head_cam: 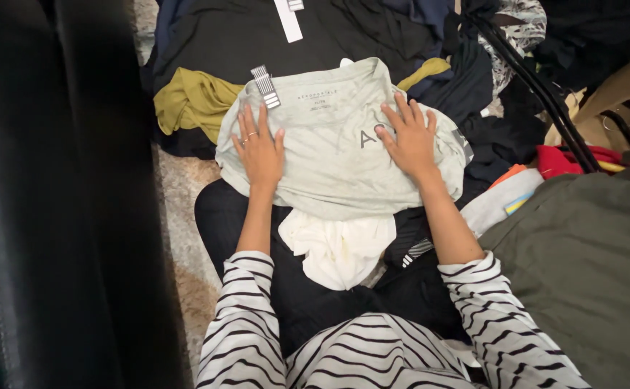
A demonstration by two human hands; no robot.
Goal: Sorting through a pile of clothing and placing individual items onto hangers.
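Note:
A pale grey-green t-shirt (329, 155) lies spread flat across my lap, its neckline away from me. My left hand (259, 146) presses flat on its left side, fingers apart, a ring on one finger. My right hand (408, 137) lies flat on its right side, next to dark lettering on the cloth. Neither hand grips anything. A cream-white garment (340, 248) sticks out from under the shirt's near edge. My sleeves are black-and-white striped.
Heaped clothes lie all around: a mustard garment (192, 101) at the left, black fabric (243, 36) behind, a red item (563, 160) and an olive-green cloth (588, 266) at the right. Black straps (538, 90) cross the upper right. A dark upholstered surface (55, 194) fills the left.

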